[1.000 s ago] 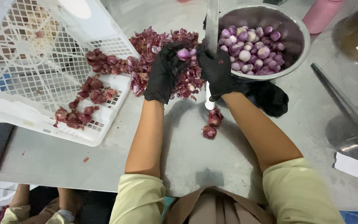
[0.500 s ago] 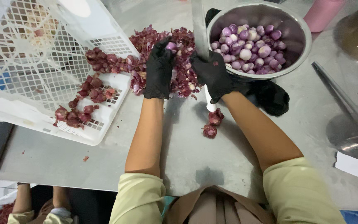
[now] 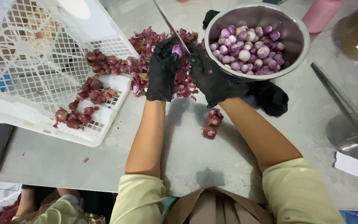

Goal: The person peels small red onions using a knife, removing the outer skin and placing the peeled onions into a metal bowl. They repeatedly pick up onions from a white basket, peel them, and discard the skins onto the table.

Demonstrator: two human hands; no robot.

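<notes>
Two hands (image 3: 187,70); one shallot (image 3: 177,50); one knife (image 3: 171,27)

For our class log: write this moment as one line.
left hand: holds shallot | right hand: knife | bowl: peeled shallots

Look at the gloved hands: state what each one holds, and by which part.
The left hand pinches a small purple shallot at its fingertips. The right hand grips a knife by its handle, hidden inside the hand.
</notes>
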